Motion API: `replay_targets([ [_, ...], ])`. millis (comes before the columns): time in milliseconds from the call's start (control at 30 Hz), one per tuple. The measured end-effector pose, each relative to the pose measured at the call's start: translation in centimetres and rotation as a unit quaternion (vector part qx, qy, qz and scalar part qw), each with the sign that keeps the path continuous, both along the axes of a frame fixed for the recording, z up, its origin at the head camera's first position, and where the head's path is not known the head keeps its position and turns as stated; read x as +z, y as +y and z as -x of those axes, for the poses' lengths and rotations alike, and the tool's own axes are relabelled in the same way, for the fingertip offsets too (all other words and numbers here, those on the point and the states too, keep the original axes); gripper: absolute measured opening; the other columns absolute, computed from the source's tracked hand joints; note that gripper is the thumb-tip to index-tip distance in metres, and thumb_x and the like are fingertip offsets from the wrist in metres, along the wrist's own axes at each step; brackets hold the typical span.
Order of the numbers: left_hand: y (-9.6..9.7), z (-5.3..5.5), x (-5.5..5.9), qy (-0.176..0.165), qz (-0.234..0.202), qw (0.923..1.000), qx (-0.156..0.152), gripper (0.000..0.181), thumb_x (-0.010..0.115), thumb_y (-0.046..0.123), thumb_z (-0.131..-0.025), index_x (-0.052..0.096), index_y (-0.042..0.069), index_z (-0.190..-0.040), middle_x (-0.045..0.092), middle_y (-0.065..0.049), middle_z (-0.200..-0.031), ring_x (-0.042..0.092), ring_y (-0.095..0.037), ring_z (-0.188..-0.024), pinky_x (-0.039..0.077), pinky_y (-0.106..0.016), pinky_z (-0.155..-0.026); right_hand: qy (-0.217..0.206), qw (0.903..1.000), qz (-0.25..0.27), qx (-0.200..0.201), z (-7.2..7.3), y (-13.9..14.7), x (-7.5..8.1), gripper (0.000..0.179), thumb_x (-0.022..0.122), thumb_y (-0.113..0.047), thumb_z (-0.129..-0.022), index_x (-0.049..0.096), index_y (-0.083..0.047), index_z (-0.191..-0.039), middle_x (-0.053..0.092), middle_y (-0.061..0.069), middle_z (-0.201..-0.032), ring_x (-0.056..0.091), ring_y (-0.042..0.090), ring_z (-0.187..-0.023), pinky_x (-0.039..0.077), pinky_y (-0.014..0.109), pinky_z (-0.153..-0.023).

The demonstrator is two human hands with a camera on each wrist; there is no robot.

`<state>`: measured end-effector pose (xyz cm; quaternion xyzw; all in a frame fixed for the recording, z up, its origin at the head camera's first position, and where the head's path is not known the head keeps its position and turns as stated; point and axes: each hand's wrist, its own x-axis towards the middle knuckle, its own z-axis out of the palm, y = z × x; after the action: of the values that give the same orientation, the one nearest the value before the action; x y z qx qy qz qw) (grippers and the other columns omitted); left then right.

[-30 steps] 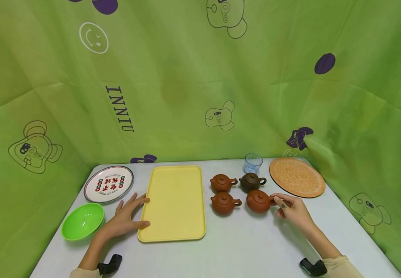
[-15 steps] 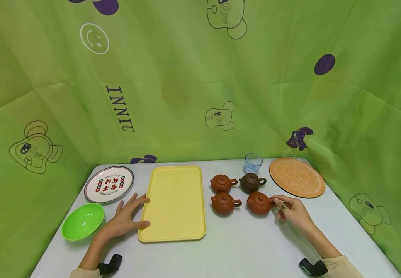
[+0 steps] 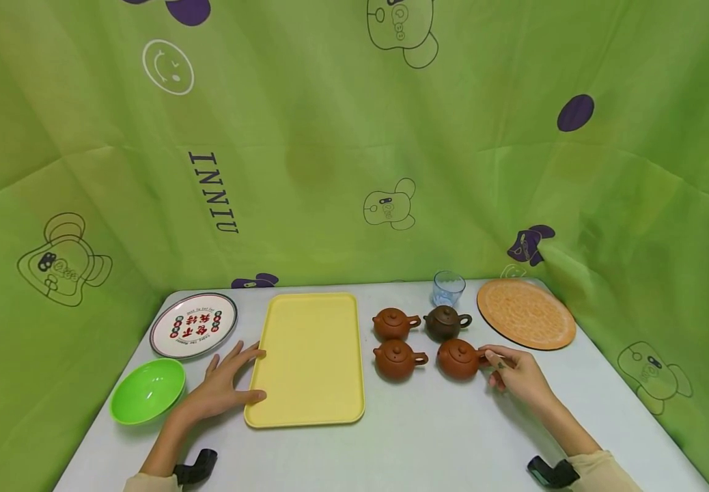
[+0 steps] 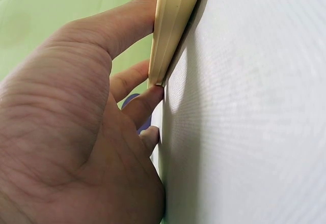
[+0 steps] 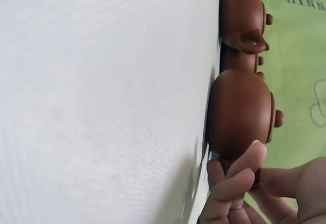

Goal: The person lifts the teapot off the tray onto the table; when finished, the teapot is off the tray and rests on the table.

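In the head view my right hand [image 3: 516, 374] pinches the handle of a reddish-brown clay teapot [image 3: 458, 360], the front right one of a two-by-two group. The right wrist view shows the thumb and fingers at the handle, partly hiding it, with the round teapot body [image 5: 240, 114] standing on the table. To its left is another reddish-brown teapot [image 3: 395, 362]; behind stand a similar teapot [image 3: 393, 324] and a dark brown teapot [image 3: 443, 324]. My left hand [image 3: 216, 386] is spread at the left edge of a yellow tray [image 3: 307, 359], thumb and fingertips touching its rim [image 4: 173, 25].
A patterned white plate [image 3: 193, 326] and a green bowl [image 3: 147, 392] stand on the left. A blue-tinted glass [image 3: 448, 290] is behind the dark teapot. An orange round mat [image 3: 526, 314] lies at the back right. Green cloth [image 3: 305, 150] surrounds the white table [image 3: 428, 444].
The teapot in my right hand has shifted very slightly toward me over the first half second. The left hand and the tray stay where they were.
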<state>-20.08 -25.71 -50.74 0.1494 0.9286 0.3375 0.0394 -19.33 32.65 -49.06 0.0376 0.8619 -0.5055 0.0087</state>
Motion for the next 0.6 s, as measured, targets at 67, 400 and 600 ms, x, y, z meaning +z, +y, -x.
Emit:
replay_targets([
  [67,0.01,0.02,-0.01,0.002,0.001,1.0,0.0,0.078,0.089,0.04,-0.08,0.058,0.014,-0.146,0.043,-0.025,-0.166,0.015,-0.057,-0.16,-0.004,-0.081,-0.124,-0.002,1.0,0.0,0.0,0.08,0.08,-0.09,0.041,0.058,-0.027,-0.11,0.066,0.003,-0.137,0.08,0.018,-0.105,0.06,0.008,-0.056,0.05,0.026,-0.05],
  [400,0.06,0.22,-0.27,0.004,0.0,1.0,-0.002,0.079,0.088,0.041,-0.08,0.057,0.013,-0.147,0.041,-0.025,-0.167,0.015,-0.058,-0.16,-0.003,-0.081,-0.124,-0.002,1.0,0.009,-0.002,0.28,0.17,-0.28,0.042,0.059,-0.027,-0.11,0.066,0.003,-0.138,0.081,0.017,-0.102,0.06,0.009,-0.055,0.049,0.027,-0.049],
  [600,0.05,0.18,-0.2,0.0,0.0,1.0,0.0,0.079,0.089,0.041,-0.079,0.058,0.013,-0.147,0.042,-0.025,-0.167,0.015,-0.058,-0.16,-0.004,-0.081,-0.124,-0.007,0.9999,0.013,-0.009,0.28,0.01,-0.22,0.041,0.059,-0.027,-0.11,0.065,0.003,-0.138,0.081,0.017,-0.103,0.061,0.009,-0.055,0.049,0.026,-0.05],
])
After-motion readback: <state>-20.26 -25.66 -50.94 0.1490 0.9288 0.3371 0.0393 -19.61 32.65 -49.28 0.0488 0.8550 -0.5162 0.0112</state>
